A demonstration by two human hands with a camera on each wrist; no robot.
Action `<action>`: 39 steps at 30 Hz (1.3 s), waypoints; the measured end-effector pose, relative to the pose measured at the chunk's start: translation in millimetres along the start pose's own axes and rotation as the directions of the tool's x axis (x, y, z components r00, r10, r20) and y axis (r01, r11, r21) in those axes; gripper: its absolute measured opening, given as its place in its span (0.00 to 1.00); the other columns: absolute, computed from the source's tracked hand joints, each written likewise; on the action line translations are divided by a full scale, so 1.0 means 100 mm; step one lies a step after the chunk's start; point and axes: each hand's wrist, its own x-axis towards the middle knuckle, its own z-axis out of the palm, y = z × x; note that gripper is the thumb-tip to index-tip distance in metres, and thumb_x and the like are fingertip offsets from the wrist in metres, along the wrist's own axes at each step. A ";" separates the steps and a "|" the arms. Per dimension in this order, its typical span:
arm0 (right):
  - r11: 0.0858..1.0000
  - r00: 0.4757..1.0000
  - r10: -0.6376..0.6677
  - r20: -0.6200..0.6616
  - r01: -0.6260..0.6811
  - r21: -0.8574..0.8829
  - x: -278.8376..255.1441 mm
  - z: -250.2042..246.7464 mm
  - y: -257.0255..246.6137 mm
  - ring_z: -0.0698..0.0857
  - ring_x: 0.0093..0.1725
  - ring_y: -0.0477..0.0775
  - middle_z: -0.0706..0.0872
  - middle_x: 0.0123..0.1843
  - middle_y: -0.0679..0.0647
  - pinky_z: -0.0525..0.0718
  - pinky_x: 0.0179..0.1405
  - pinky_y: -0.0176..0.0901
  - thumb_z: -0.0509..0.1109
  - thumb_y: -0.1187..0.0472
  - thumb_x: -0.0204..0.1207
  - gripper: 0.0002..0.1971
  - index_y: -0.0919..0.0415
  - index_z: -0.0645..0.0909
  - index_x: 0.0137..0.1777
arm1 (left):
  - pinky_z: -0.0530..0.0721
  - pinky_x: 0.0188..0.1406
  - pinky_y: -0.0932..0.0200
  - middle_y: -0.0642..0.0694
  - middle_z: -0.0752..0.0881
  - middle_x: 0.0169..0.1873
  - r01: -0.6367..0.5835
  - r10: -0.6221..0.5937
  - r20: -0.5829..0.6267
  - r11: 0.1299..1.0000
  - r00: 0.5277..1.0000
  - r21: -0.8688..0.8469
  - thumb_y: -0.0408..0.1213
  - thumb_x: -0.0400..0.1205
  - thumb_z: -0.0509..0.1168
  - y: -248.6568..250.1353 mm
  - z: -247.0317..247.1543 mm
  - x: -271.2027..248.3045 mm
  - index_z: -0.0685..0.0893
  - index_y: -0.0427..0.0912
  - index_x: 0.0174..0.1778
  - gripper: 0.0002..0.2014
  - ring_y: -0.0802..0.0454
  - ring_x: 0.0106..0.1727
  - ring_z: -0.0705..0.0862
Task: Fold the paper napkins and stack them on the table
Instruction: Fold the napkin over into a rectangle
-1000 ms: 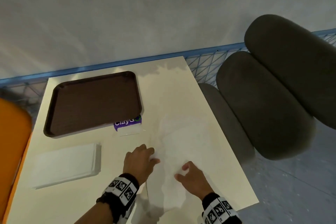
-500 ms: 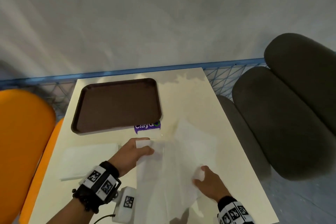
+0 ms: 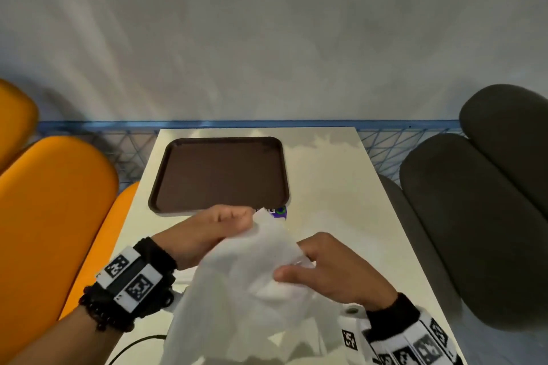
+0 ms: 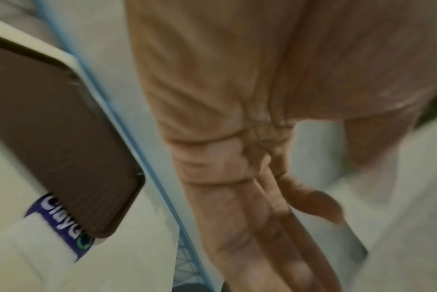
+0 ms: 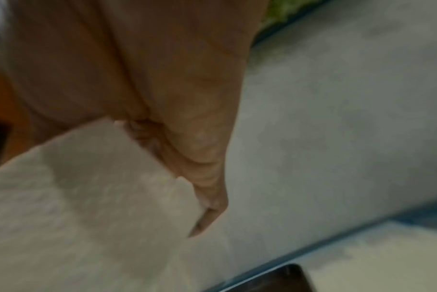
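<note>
A thin white paper napkin (image 3: 252,299) hangs in the air above the near part of the cream table (image 3: 341,187), held by both hands. My left hand (image 3: 234,216) pinches its upper corner just in front of the tray. My right hand (image 3: 299,270) grips the napkin's right edge between thumb and fingers. The sheet droops and crumples downward toward me. In the right wrist view the white napkin (image 5: 87,207) lies against the right hand (image 5: 202,197). The left wrist view is blurred and shows the left hand (image 4: 275,187) with fingers close together. The stack of folded napkins is hidden.
An empty brown tray (image 3: 219,175) lies at the far left of the table. A purple napkin packet (image 3: 278,212) peeks out at its near right corner. Orange seats (image 3: 50,216) stand to the left, dark grey seats (image 3: 480,216) to the right. A blue rail (image 3: 267,123) runs along the wall.
Both hands have lifted the napkin off the table and drawn closer together, so the sheet now hangs crumpled. The head view has swung left and the folded stack is covered.
</note>
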 end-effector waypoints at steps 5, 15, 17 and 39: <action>0.916 0.956 0.141 -0.258 -0.027 0.401 -0.10 -0.12 -0.02 0.93 0.54 0.51 0.94 0.54 0.49 0.88 0.54 0.47 0.74 0.53 0.79 0.12 0.55 0.91 0.58 | 0.89 0.51 0.38 0.31 0.90 0.53 -0.032 -0.113 -0.177 0.752 0.978 -0.659 0.82 0.56 0.64 -0.31 -0.18 -0.15 0.93 0.38 0.53 0.50 0.31 0.52 0.90; 0.808 0.846 0.361 -0.391 -0.074 0.585 -0.25 0.01 0.11 0.93 0.51 0.64 0.94 0.50 0.59 0.86 0.62 0.69 0.74 0.56 0.78 0.10 0.61 0.92 0.51 | 0.88 0.55 0.41 0.35 0.90 0.58 -0.083 0.028 -0.293 0.980 0.956 -0.179 0.43 0.80 0.73 -0.32 0.15 -0.11 0.87 0.37 0.62 0.19 0.33 0.56 0.90; 0.817 0.857 0.342 -0.386 -0.069 0.573 -0.28 0.00 0.12 0.92 0.52 0.66 0.94 0.50 0.60 0.85 0.62 0.70 0.75 0.56 0.77 0.10 0.61 0.92 0.50 | 0.89 0.56 0.41 0.35 0.90 0.57 -0.096 0.044 -0.342 0.986 0.939 -0.137 0.43 0.80 0.73 -0.26 0.16 -0.11 0.88 0.37 0.61 0.17 0.33 0.55 0.90; 0.891 0.944 -0.035 -0.327 0.178 0.417 -0.38 -0.01 0.40 0.84 0.70 0.55 0.88 0.66 0.54 0.82 0.64 0.46 0.57 0.89 0.73 0.27 0.62 0.91 0.38 | 0.86 0.42 0.51 0.41 0.92 0.40 -0.319 0.338 -0.369 0.941 0.866 0.113 0.66 0.68 0.76 0.04 -0.15 -0.39 0.91 0.40 0.36 0.27 0.45 0.41 0.90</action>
